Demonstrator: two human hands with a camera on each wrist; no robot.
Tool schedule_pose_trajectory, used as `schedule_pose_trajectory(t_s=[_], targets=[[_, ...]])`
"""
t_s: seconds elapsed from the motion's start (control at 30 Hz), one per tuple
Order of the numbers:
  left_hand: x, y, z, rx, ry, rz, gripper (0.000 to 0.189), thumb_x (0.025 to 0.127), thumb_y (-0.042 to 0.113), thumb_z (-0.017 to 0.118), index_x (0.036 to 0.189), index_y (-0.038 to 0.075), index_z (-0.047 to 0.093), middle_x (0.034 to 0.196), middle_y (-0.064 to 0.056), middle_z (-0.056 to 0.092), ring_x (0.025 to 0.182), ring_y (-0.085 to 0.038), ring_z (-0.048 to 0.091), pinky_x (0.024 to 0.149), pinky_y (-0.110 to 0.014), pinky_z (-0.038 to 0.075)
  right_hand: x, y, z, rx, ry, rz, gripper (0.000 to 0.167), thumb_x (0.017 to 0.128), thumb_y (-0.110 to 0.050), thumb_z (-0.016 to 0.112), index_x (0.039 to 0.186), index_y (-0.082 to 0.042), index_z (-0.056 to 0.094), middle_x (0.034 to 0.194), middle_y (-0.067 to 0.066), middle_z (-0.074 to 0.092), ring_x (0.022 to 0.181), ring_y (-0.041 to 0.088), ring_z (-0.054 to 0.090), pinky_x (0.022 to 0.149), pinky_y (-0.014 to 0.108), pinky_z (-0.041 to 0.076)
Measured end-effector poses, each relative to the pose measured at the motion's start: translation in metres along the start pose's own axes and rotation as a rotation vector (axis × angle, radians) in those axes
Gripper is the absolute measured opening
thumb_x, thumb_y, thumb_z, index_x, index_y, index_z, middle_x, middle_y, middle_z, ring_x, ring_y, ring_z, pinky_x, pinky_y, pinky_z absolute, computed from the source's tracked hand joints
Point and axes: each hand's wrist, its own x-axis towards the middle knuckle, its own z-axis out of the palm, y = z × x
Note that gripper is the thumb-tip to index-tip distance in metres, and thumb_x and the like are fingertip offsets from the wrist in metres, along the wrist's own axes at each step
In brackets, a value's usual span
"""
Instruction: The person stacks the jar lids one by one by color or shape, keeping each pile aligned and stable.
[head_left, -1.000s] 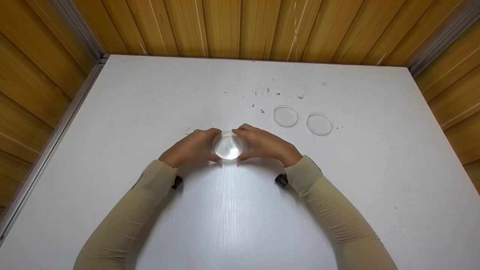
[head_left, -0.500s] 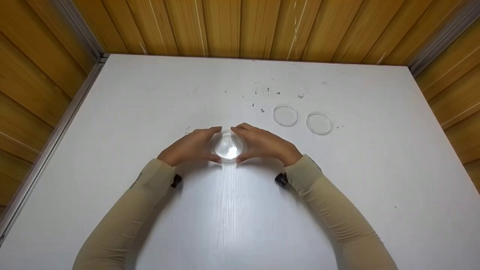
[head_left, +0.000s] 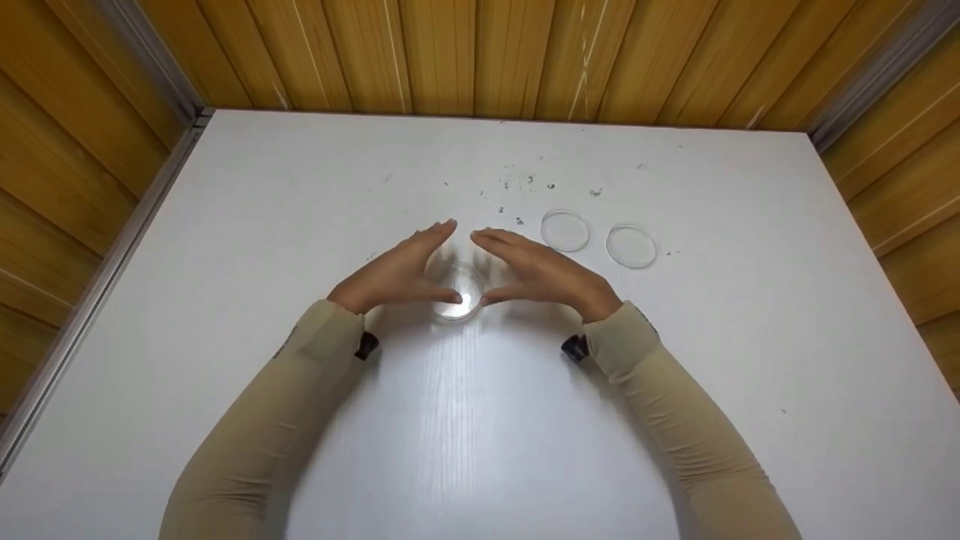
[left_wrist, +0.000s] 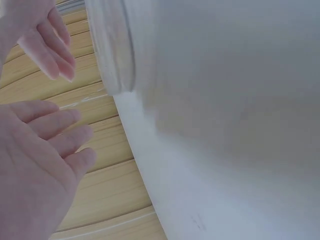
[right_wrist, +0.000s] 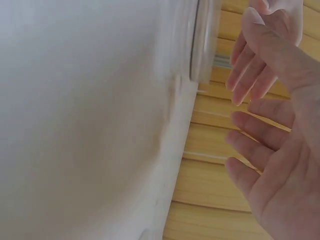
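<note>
A clear round dish like a petri dish (head_left: 466, 279), perhaps stacked, sits on the white table between both hands. In the left wrist view its clear side wall (left_wrist: 112, 47) stands on the tabletop. My left hand (head_left: 397, 276) hovers over the dish's left side, fingers extended and thumb crossing above it in the head view. My right hand (head_left: 546, 274) is held at the right side, thumb spread from straight fingers. Both wrist views show the palms facing each other with nothing held, the fingers apart from the dish.
Two thin clear round dishes or lids (head_left: 565, 230) lie side by side to the right, behind my right hand. Small dark marks (head_left: 530, 180) dot the table's back part. Wood-look panels (head_left: 442, 56) rise behind the table's far edge.
Both hands have let go of the clear dish. Their fingers have straightened and moved up and away from its rim, while the dish stays in about the same spot.
</note>
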Motion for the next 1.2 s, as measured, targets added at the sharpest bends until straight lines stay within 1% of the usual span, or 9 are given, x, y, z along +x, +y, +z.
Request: schedule_pose_trajectory(t_s=[0.1, 0.2, 0.37, 0.47, 0.67, 0.83, 1.07, 1.1, 1.2], targets=[[0.010, 0.005, -0.002, -0.017, 0.003, 0.017, 0.105, 0.078, 0.045, 0.077, 0.155, 0.017, 0.012, 0.162, 0.001, 0.011, 0.150, -0.023, 0.007, 0.122, -0.042, 0.009, -0.003, 0.004, -0.009, -0.005, 0.003, 0.023, 0.086, 0.083, -0.044, 0.072, 0.152, -0.014, 0.029, 0.158, 0.001, 0.029, 0.147, 0.020, 0.024, 0.118, 0.039, 0.024], [0.021, 0.011, -0.004, -0.015, 0.002, 0.019, 0.105, 0.078, 0.045, 0.077, 0.155, 0.016, 0.012, 0.162, 0.000, 0.010, 0.150, -0.024, 0.006, 0.122, -0.041, 0.009, -0.005, 0.010, -0.017, -0.005, 0.005, 0.055, 0.087, 0.083, -0.044, 0.072, 0.152, -0.015, 0.028, 0.158, 0.002, 0.027, 0.147, 0.021, 0.022, 0.119, 0.040, 0.024], [0.040, 0.021, -0.007, 0.036, 0.003, 0.024, 0.106, 0.079, 0.044, 0.077, 0.155, 0.011, 0.011, 0.162, -0.005, 0.010, 0.150, -0.022, 0.008, 0.122, -0.039, 0.008, -0.009, 0.023, -0.030, -0.001, 0.005, 0.129, 0.088, 0.082, -0.044, 0.073, 0.152, -0.016, 0.028, 0.158, 0.002, 0.026, 0.147, 0.022, 0.022, 0.119, 0.042, 0.022], [0.050, 0.024, -0.007, 0.054, 0.000, 0.013, 0.106, 0.078, 0.044, 0.077, 0.155, 0.012, 0.011, 0.162, -0.005, 0.011, 0.150, -0.021, 0.010, 0.122, -0.038, 0.008, -0.013, 0.032, -0.036, 0.014, 0.009, 0.174, 0.088, 0.081, -0.043, 0.074, 0.152, -0.017, 0.028, 0.158, 0.003, 0.026, 0.147, 0.023, 0.021, 0.119, 0.043, 0.021], [0.068, 0.030, -0.001, 0.036, -0.016, -0.042, 0.105, 0.077, 0.042, 0.079, 0.155, 0.015, 0.014, 0.162, -0.001, 0.013, 0.150, -0.019, 0.011, 0.122, -0.038, 0.011, -0.022, 0.046, -0.047, 0.041, 0.010, 0.268, 0.088, 0.081, -0.042, 0.075, 0.153, -0.018, 0.028, 0.159, 0.005, 0.025, 0.148, 0.025, 0.020, 0.119, 0.046, 0.020], [0.085, 0.035, 0.005, 0.036, -0.033, -0.053, 0.104, 0.077, 0.041, 0.079, 0.155, 0.014, 0.016, 0.162, -0.001, 0.016, 0.149, -0.019, 0.014, 0.121, -0.036, 0.014, -0.028, 0.059, -0.055, 0.054, -0.002, 0.334, 0.089, 0.080, -0.041, 0.076, 0.153, -0.019, 0.028, 0.159, 0.006, 0.024, 0.148, 0.027, 0.017, 0.119, 0.049, 0.017], [0.109, 0.045, 0.012, 0.047, -0.065, -0.069, 0.104, 0.077, 0.038, 0.080, 0.155, 0.011, 0.017, 0.161, -0.004, 0.018, 0.149, -0.020, 0.017, 0.121, -0.038, 0.016, -0.032, 0.080, -0.066, 0.033, -0.022, 0.383, 0.090, 0.081, -0.037, 0.077, 0.152, -0.013, 0.028, 0.159, 0.011, 0.023, 0.149, 0.030, 0.013, 0.120, 0.050, 0.014], [0.113, 0.046, 0.013, 0.052, -0.070, -0.071, 0.103, 0.077, 0.038, 0.080, 0.155, 0.011, 0.017, 0.161, -0.005, 0.019, 0.148, -0.020, 0.020, 0.121, -0.038, 0.016, -0.032, 0.082, -0.067, 0.035, -0.025, 0.389, 0.090, 0.081, -0.036, 0.077, 0.152, -0.012, 0.028, 0.159, 0.012, 0.022, 0.149, 0.031, 0.013, 0.119, 0.051, 0.014], [0.122, 0.051, 0.015, 0.076, -0.084, -0.087, 0.102, 0.078, 0.038, 0.079, 0.155, 0.011, 0.017, 0.160, -0.005, 0.021, 0.147, -0.021, 0.023, 0.120, -0.038, 0.019, -0.031, 0.087, -0.070, 0.037, -0.035, 0.404, 0.090, 0.081, -0.034, 0.077, 0.152, -0.011, 0.028, 0.160, 0.012, 0.021, 0.149, 0.031, 0.013, 0.119, 0.052, 0.015]])
